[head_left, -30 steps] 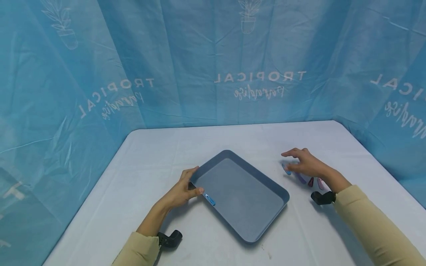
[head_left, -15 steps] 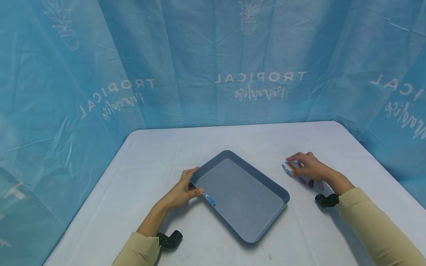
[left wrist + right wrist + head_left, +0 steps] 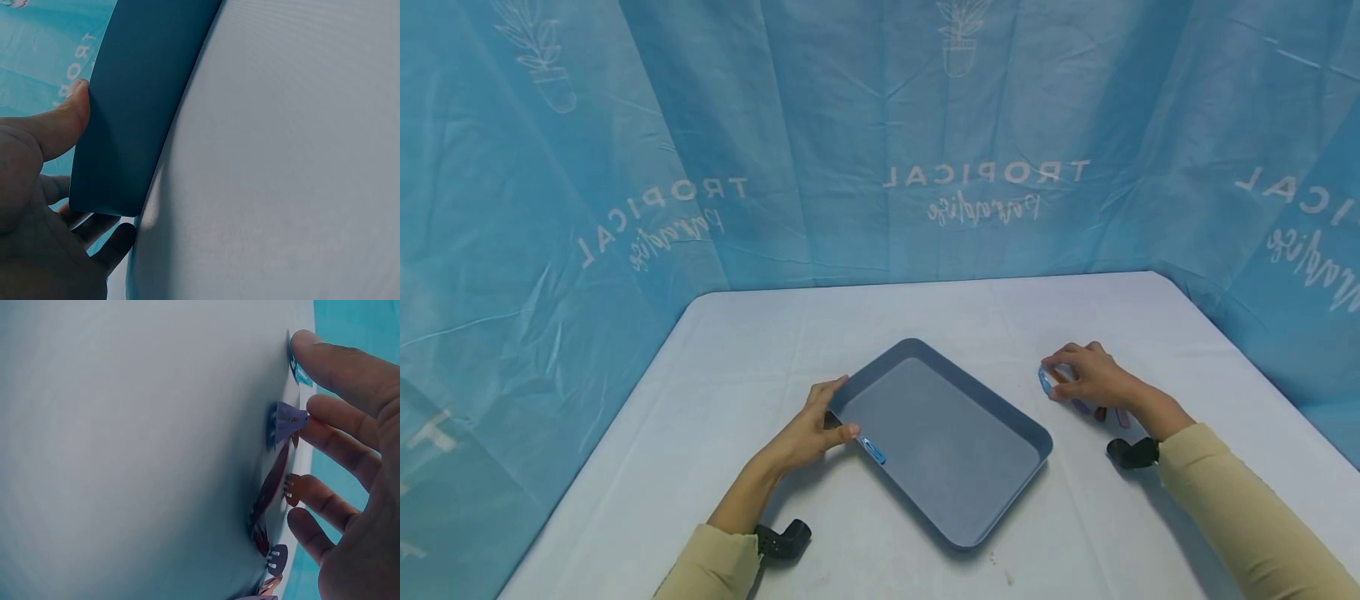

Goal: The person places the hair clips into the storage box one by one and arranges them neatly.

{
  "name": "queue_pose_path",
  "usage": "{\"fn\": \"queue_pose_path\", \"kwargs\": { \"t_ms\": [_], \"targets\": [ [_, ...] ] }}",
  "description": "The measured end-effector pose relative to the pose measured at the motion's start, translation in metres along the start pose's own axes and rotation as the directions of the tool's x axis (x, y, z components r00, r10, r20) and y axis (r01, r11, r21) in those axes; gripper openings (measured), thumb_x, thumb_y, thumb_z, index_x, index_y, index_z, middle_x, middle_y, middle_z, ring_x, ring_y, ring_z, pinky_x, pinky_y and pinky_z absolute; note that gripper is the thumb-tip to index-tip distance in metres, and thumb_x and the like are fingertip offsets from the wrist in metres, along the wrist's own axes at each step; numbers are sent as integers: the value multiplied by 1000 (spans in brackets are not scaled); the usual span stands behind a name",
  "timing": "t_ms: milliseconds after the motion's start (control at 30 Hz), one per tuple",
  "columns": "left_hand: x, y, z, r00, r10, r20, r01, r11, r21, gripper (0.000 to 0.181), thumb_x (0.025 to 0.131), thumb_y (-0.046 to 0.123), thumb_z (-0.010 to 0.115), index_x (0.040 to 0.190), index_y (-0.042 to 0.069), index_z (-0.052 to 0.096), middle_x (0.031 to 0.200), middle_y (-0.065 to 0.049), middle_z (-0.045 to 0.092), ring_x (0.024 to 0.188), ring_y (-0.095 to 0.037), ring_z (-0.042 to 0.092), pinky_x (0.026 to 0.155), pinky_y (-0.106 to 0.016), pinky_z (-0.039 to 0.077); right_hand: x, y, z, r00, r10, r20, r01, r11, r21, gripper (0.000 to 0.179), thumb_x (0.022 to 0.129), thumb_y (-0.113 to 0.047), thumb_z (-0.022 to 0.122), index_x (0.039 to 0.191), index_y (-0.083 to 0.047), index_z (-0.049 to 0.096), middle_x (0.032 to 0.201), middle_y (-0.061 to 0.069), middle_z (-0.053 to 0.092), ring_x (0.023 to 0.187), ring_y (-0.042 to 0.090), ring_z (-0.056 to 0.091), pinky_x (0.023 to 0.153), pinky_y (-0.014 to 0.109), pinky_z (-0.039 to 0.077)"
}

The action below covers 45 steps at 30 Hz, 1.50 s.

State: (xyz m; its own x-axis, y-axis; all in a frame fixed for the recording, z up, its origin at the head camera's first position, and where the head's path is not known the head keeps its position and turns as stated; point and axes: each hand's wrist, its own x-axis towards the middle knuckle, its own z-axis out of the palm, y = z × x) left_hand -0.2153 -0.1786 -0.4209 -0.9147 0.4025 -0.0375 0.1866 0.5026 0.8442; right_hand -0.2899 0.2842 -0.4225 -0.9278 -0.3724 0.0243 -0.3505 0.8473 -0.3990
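Observation:
My left hand (image 3: 812, 429) holds the left corner of a grey-blue tray (image 3: 940, 450), its thumb over the rim. Beside that thumb, a blue snap hair clip (image 3: 873, 450) sits on the tray's near-left edge. Right of the tray, my right hand (image 3: 1093, 375) pinches another blue snap hair clip (image 3: 1045, 381) between thumb and fingertip at the table. In the right wrist view, the thumb partly covers this clip (image 3: 292, 357). A purple claw clip (image 3: 287, 420), a dark red clip (image 3: 272, 484) and an orange claw clip (image 3: 292, 489) lie under the hand, partly hidden.
A white cloth covers the table (image 3: 760, 350). Blue printed curtains (image 3: 850, 150) hang behind it and along both sides. More small clips, including a dark claw clip (image 3: 277, 559), lie toward the right wrist. Black wrist cameras (image 3: 784, 540) sit on both forearms.
My right hand has lowered and closed its thumb and fingertip on the blue hair clip, which has turned slightly more upright. The left hand and the tray have stayed in place.

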Motion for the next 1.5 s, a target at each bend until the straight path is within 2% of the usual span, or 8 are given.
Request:
{"fn": "queue_pose_path", "kwargs": {
  "t_ms": [333,533,800,1000,1167,1300,1500],
  "targets": [
    [0,0,-1,1000,7,-1,-7,1000,0,85,88,28,66,152,13,12,151,-16,13,144,-40,8,111,-61,20,3,-5,1,999,-28,-17,28,999,-32,50,78,-33,76,121,-11,64,115,11,59,99,26,40,73,32,35],
    [0,0,-1,1000,2,-1,-2,1000,3,84,89,26,65,153,14,11,151,-16,12,144,-41,8,111,-60,21,4,-6,1,1000,-16,-16,15,999,-28,49,78,-34,76,120,-11,65,112,9,59,98,26,40,73,32,34],
    [1,-1,-1,1000,6,1,-6,1000,4,85,89,29,65,153,14,12,151,-16,13,144,-41,9,111,-61,21,4,-5,1,999,-36,-30,35,999,-20,48,77,-35,76,118,-11,66,110,8,60,96,25,41,72,31,32],
    [1,-1,0,1000,9,0,-9,1000,1,85,89,28,66,152,13,12,151,-17,13,145,-41,8,111,-61,20,5,-5,0,998,-51,-39,52,999,10,52,78,-40,75,120,-10,65,113,9,60,99,25,41,76,35,37],
    [0,0,0,1000,4,-7,-4,1000,7,84,88,28,66,152,14,13,150,-16,14,144,-41,10,110,-61,22,8,-13,-5,998,-61,-33,62,997,35,55,80,-41,73,124,-9,62,120,13,58,105,28,40,81,43,41],
    [0,0,0,1000,10,-5,-10,1000,17,84,89,28,65,152,12,13,150,-17,15,143,-43,11,109,-62,23,10,-25,-11,999,-43,-16,44,996,73,54,80,-35,73,126,-10,61,124,13,56,111,29,38,87,50,42],
    [0,-1,1,998,53,-17,-52,998,30,84,89,28,65,151,8,14,148,-20,16,141,-47,11,107,-64,24,15,-43,-17,998,-58,-23,60,993,102,53,80,-30,74,127,-9,60,123,11,56,112,28,38,89,50,44]
  ]
}}
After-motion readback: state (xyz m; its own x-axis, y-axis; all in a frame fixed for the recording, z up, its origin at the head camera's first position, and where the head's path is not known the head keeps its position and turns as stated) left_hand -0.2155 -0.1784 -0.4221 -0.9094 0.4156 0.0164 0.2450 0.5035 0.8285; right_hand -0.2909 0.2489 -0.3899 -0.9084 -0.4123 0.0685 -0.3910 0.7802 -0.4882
